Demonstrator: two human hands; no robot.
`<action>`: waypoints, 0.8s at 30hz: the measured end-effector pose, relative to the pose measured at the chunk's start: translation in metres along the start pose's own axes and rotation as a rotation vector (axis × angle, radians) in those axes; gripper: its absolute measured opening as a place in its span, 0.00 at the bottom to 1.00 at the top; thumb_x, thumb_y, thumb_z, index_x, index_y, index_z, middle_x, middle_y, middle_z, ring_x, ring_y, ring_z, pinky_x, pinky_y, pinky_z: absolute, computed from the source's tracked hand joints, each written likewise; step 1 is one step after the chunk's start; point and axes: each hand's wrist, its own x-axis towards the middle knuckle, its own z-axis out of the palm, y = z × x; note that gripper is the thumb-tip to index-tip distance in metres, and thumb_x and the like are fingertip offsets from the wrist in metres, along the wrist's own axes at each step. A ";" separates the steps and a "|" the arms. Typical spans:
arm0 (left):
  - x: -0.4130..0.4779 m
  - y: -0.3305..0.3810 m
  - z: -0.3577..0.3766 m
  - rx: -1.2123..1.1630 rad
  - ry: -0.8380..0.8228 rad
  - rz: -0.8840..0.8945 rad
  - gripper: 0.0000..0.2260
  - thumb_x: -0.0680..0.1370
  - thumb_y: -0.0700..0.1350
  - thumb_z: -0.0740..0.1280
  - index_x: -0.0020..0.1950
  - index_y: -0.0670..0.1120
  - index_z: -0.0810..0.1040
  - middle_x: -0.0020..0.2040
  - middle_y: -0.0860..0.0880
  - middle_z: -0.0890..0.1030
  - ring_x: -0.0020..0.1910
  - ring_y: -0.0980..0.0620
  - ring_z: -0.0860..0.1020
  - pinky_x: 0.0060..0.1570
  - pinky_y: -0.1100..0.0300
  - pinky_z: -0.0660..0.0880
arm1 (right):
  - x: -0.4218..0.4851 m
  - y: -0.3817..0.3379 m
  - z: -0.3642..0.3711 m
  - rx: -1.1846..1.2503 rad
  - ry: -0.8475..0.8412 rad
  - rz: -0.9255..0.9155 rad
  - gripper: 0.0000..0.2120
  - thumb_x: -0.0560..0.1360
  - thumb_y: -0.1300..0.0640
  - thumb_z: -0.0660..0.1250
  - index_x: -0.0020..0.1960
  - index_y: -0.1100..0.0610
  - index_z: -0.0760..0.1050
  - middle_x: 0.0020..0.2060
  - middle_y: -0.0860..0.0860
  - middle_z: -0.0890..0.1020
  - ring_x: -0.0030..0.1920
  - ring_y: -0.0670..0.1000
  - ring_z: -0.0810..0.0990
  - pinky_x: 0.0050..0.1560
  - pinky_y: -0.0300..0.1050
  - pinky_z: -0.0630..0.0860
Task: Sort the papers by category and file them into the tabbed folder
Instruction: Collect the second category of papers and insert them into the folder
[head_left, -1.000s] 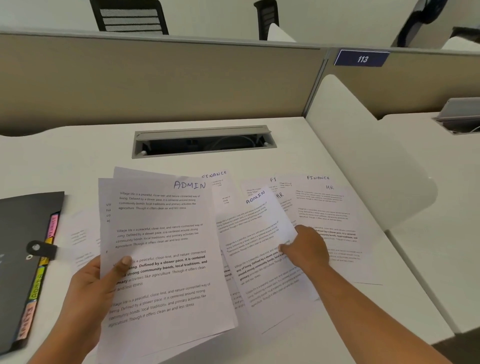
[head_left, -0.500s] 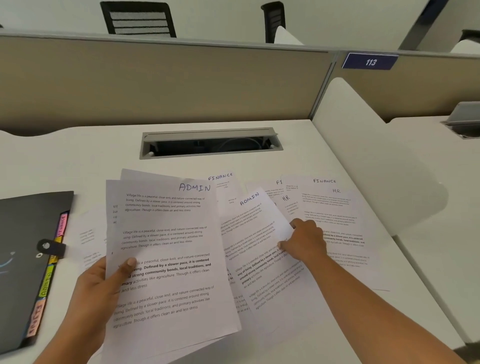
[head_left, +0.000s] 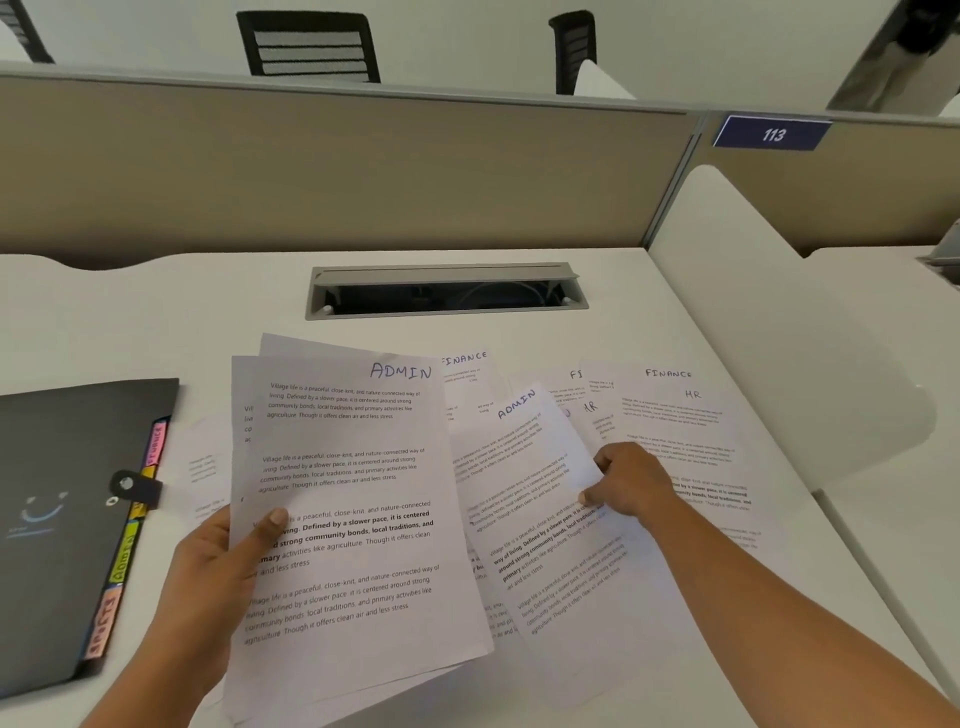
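The left grip (head_left: 208, 587) is closed on the ADMIN stack (head_left: 353, 545). Its thumb (head_left: 275, 519) lies across the front of the top page and the fingers are hidden behind. The stack is raised off the counter (head_left: 156, 322) and tilted toward the camera. Offset edges at its top and left show at least two sheets in it.

The right grip (head_left: 634, 486) is closed on the ADMIN sheet (head_left: 519, 467), at three o'clock of the stack, with thumb and curled fingers pinching the sheet's right edge. That sheet lies slanted on top of the loose papers (head_left: 675, 441) fanned over the counter, and its left edge is hidden behind the held stack.

Counted by handwritten headings:
- Two read ADMIN, one in each grip.
- Two read FINANCE in full, and a third shows only "FI".
- One HR is plain and another is half covered, so probably two.

Faint sheets also peek out at nine o'clock of the stack.

One tabbed folder (head_left: 78, 519), dark and closed, lies flat on the counter at nine o'clock of the left grip. A snap strap (head_left: 135, 488) crosses its right edge. Four coloured tabs (head_left: 122, 561) run along that edge: pink farthest, then yellow, green and salmon nearest.

At twelve o'clock of the papers, one cable tray (head_left: 447, 291) sits open in the counter. Behind it stands a beige partition (head_left: 311, 171), with one blue plate (head_left: 773, 135) reading 113 at one o'clock. Two black chairs (head_left: 311, 47) show beyond the partition.
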 end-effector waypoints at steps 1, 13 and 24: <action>0.000 0.000 -0.001 0.003 0.002 0.000 0.07 0.78 0.46 0.68 0.55 0.47 0.80 0.45 0.42 0.86 0.43 0.34 0.83 0.45 0.35 0.79 | 0.000 0.001 0.000 0.041 0.015 -0.014 0.15 0.62 0.57 0.81 0.38 0.54 0.75 0.37 0.49 0.81 0.39 0.51 0.79 0.39 0.43 0.75; 0.008 -0.005 -0.028 -0.008 0.070 0.036 0.06 0.78 0.44 0.68 0.54 0.47 0.80 0.45 0.43 0.86 0.42 0.36 0.84 0.44 0.37 0.80 | -0.031 -0.019 -0.030 0.458 0.274 -0.399 0.03 0.73 0.55 0.75 0.43 0.52 0.81 0.39 0.47 0.85 0.39 0.46 0.82 0.38 0.39 0.74; 0.021 -0.005 -0.034 0.019 0.086 0.084 0.06 0.79 0.44 0.66 0.54 0.47 0.80 0.44 0.43 0.86 0.39 0.40 0.85 0.42 0.41 0.81 | -0.054 -0.062 -0.073 0.849 0.355 -0.644 0.06 0.75 0.55 0.69 0.50 0.55 0.82 0.40 0.42 0.86 0.40 0.42 0.83 0.41 0.36 0.79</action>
